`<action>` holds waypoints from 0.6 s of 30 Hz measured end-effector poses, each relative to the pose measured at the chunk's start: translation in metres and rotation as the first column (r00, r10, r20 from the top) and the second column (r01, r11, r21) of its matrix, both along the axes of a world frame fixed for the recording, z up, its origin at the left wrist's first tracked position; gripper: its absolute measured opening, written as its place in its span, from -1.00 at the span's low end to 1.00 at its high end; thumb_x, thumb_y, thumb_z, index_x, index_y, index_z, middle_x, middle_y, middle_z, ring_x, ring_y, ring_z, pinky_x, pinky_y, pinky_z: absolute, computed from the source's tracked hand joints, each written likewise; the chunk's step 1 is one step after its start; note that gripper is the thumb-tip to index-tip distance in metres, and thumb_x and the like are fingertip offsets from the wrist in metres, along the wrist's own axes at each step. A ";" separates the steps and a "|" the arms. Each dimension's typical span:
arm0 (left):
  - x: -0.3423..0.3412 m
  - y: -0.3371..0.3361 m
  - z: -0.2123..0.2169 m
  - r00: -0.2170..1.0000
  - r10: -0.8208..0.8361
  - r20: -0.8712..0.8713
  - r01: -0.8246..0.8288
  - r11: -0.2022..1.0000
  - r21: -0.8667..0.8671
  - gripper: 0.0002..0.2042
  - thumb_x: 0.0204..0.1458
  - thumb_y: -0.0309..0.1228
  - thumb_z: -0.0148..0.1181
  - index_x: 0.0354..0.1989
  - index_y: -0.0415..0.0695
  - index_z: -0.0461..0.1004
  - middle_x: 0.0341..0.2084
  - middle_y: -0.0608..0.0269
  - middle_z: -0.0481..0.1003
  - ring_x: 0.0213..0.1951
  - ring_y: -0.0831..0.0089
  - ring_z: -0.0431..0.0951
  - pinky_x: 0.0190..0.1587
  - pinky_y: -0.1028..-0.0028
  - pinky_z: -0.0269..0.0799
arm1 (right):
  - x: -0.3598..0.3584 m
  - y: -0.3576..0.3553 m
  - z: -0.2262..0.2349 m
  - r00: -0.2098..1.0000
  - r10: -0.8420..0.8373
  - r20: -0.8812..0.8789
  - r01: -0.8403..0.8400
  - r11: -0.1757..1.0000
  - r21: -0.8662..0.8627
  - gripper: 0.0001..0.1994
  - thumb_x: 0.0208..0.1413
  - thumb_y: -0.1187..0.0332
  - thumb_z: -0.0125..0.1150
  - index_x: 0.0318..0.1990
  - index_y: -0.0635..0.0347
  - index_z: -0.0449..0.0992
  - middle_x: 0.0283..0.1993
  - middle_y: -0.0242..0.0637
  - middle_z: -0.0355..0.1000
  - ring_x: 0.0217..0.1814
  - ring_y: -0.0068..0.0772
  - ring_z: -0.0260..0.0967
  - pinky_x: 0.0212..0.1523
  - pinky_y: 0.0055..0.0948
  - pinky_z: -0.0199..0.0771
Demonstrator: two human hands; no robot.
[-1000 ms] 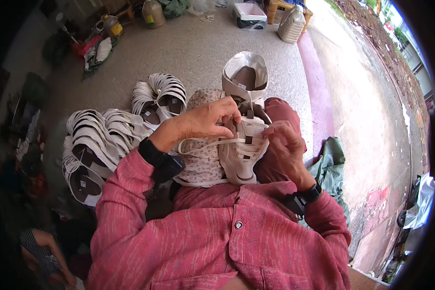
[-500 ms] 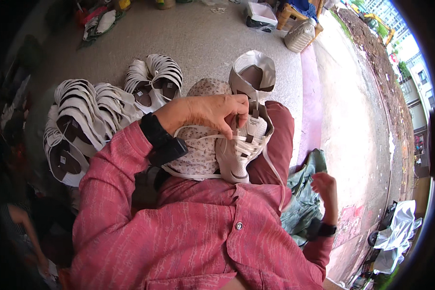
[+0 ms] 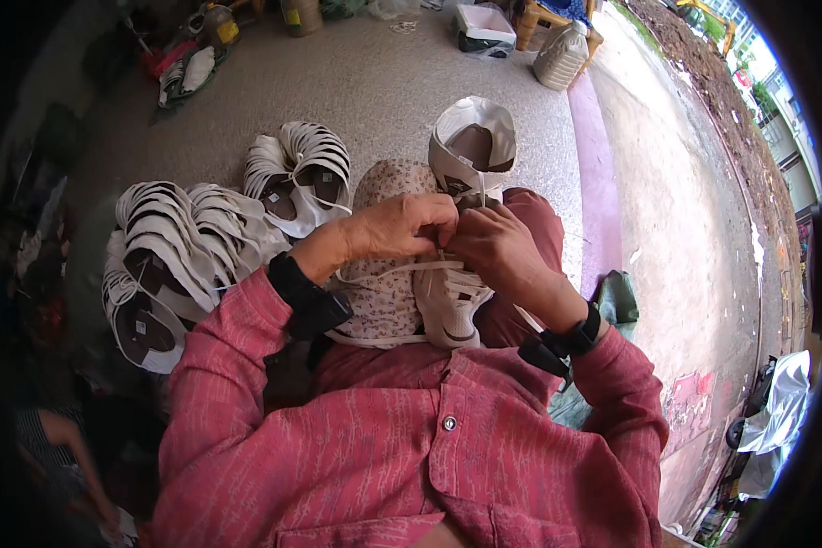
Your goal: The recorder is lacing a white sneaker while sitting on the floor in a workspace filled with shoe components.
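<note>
Floor: a speckled grey surface is seen ahead of the knees, with a pink strip along its right edge.
Shoe stacks: white shoe uppers are nested in curved rows on the floor, well to the left of the lap; a second cluster lies just beyond them.
Lap cloth: a pale flowered cloth is spread over the left knee, touching the shoe on its left side.
White shoe: it is laid across the lap, long axis running away from the body, toe end nearest the chest and open collar pointing out toward the floor.
Left hand: it is brought in from the left, fingers curled shut over the lacing area at mid-shoe; what exactly is pinched is hidden under the knuckles.
Right hand: it is met knuckle to knuckle with the left, fingers closed on the same spot from the right side.
White lace: a strand is drawn taut leftward from under the fingers, across the cloth, crosswise to the shoe's long axis.
Key relation: the shoe lies directly beneath both hands, lengthwise between them; neither hand is clearly nearer, both are judged to be touching it.
</note>
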State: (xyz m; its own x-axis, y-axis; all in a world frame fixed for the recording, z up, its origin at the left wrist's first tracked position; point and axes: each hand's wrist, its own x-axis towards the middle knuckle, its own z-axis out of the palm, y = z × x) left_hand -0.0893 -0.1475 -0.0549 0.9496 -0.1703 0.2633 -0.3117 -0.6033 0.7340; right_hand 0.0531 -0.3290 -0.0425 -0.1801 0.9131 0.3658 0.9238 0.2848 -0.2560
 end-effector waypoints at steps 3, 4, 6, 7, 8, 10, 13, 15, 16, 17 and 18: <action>-0.003 0.001 0.003 0.997 0.023 -0.078 -0.026 0.999 -0.029 -0.79 -0.15 -0.61 0.28 -0.31 -0.22 0.45 -0.32 0.26 0.43 -0.22 0.39 0.50 -0.14 0.41 0.42 | 0.002 0.008 -0.006 0.996 0.036 0.081 -0.036 0.999 -0.002 -0.76 -0.07 0.39 0.22 -0.19 0.03 0.60 -0.26 -0.37 0.38 -0.10 -0.31 0.38 -0.08 -0.31 0.30; -0.003 0.000 0.002 0.997 0.024 -0.078 -0.026 0.999 -0.030 -0.79 -0.15 -0.61 0.28 -0.31 -0.22 0.45 -0.32 0.26 0.43 -0.22 0.39 0.50 -0.14 0.41 0.42 | 0.005 0.007 -0.005 0.997 0.068 0.028 -0.067 0.998 -0.020 -0.78 -0.07 0.40 0.21 -0.20 0.04 0.60 -0.24 -0.37 0.39 -0.09 -0.30 0.38 -0.06 -0.30 0.31; -0.003 -0.001 0.002 0.998 0.028 -0.060 -0.032 0.998 -0.057 -0.78 -0.15 -0.61 0.28 -0.28 -0.21 0.45 -0.34 0.27 0.44 -0.23 0.40 0.50 -0.14 0.43 0.43 | 0.005 0.005 -0.002 0.995 0.100 -0.026 -0.101 0.994 -0.037 -0.79 -0.06 0.41 0.21 -0.22 0.04 0.60 -0.22 -0.36 0.41 -0.07 -0.30 0.39 -0.04 -0.30 0.32; -0.004 -0.001 0.003 0.998 0.030 -0.060 -0.033 0.998 -0.056 -0.78 -0.15 -0.61 0.28 -0.28 -0.21 0.45 -0.34 0.27 0.44 -0.23 0.40 0.50 -0.14 0.43 0.43 | 0.004 0.003 0.003 0.989 0.104 -0.102 -0.110 0.993 -0.054 -0.81 -0.07 0.43 0.21 -0.24 0.05 0.59 -0.22 -0.37 0.42 -0.07 -0.29 0.39 -0.02 -0.29 0.32; -0.005 -0.001 0.003 0.998 0.035 -0.058 -0.038 0.998 -0.049 -0.78 -0.14 -0.61 0.26 -0.27 -0.21 0.45 -0.34 0.27 0.43 -0.23 0.40 0.50 -0.14 0.43 0.43 | 0.003 0.002 0.005 0.978 0.105 -0.178 -0.119 0.990 -0.070 -0.83 -0.08 0.44 0.21 -0.27 0.07 0.58 -0.22 -0.37 0.43 -0.06 -0.29 0.40 0.00 -0.27 0.33; -0.004 -0.002 0.003 0.998 0.034 -0.059 -0.036 0.999 -0.038 -0.78 -0.13 -0.61 0.25 -0.26 -0.21 0.45 -0.34 0.27 0.42 -0.23 0.41 0.50 -0.14 0.43 0.43 | 0.001 0.004 0.001 0.984 0.071 -0.163 -0.079 0.996 -0.046 -0.85 -0.08 0.44 0.22 -0.29 0.07 0.58 -0.25 -0.38 0.43 -0.08 -0.29 0.39 -0.03 -0.30 0.34; -0.008 -0.006 0.006 0.996 0.034 -0.085 -0.040 0.996 -0.078 -0.77 -0.12 -0.60 0.23 -0.24 -0.21 0.44 -0.30 0.25 0.41 -0.24 0.40 0.49 -0.14 0.43 0.43 | 0.014 0.006 0.004 0.987 0.086 -0.134 -0.095 0.994 -0.062 -0.89 -0.07 0.43 0.24 -0.33 0.10 0.56 -0.31 -0.39 0.41 -0.13 -0.28 0.39 -0.12 -0.35 0.39; -0.013 -0.013 0.010 0.991 0.072 -0.109 -0.090 0.981 -0.169 -0.77 -0.10 -0.56 0.25 -0.22 -0.20 0.43 -0.28 0.24 0.39 -0.25 0.40 0.48 -0.14 0.44 0.42 | 0.028 0.000 0.009 0.986 0.050 -0.160 -0.046 0.999 0.026 -0.92 -0.01 0.49 0.22 -0.33 0.16 0.58 -0.35 -0.32 0.41 -0.24 -0.26 0.40 -0.25 -0.44 0.44; -0.014 -0.014 0.010 0.991 0.074 -0.113 -0.093 0.981 -0.170 -0.77 -0.10 -0.56 0.25 -0.22 -0.20 0.43 -0.28 0.24 0.39 -0.25 0.40 0.48 -0.14 0.44 0.42 | 0.032 -0.007 0.021 0.898 -0.145 -0.416 0.086 0.984 -0.158 -0.90 0.04 0.54 0.20 -0.29 0.22 0.59 -0.35 -0.33 0.45 -0.30 -0.36 0.44 -0.25 -0.45 0.46; -0.016 -0.014 0.010 0.996 0.081 -0.042 -0.084 0.993 -0.079 -0.76 -0.10 -0.53 0.26 -0.23 -0.19 0.43 -0.29 0.24 0.38 -0.26 0.40 0.48 -0.16 0.45 0.42 | 0.041 -0.010 0.020 0.842 -0.193 -0.503 0.116 0.977 -0.182 -0.93 0.08 0.51 0.23 -0.29 0.23 0.59 -0.31 -0.35 0.45 -0.30 -0.45 0.42 -0.25 -0.47 0.43; -0.015 -0.016 0.012 0.997 0.075 0.030 -0.075 0.997 0.015 -0.75 -0.10 -0.49 0.27 -0.23 -0.19 0.42 -0.29 0.24 0.38 -0.27 0.40 0.47 -0.17 0.45 0.41 | 0.049 -0.014 0.019 0.775 -0.244 -0.583 0.149 0.967 -0.206 -0.95 0.12 0.49 0.26 -0.28 0.24 0.60 -0.28 -0.38 0.45 -0.30 -0.54 0.39 -0.25 -0.50 0.40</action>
State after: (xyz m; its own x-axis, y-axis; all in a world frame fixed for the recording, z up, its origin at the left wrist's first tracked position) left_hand -0.1046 -0.1630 -0.0433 0.9516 -0.1035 0.2895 -0.2869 -0.6374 0.7151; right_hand 0.1025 -0.3429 -0.0231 0.2212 0.9537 0.2040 0.6011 0.0314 -0.7986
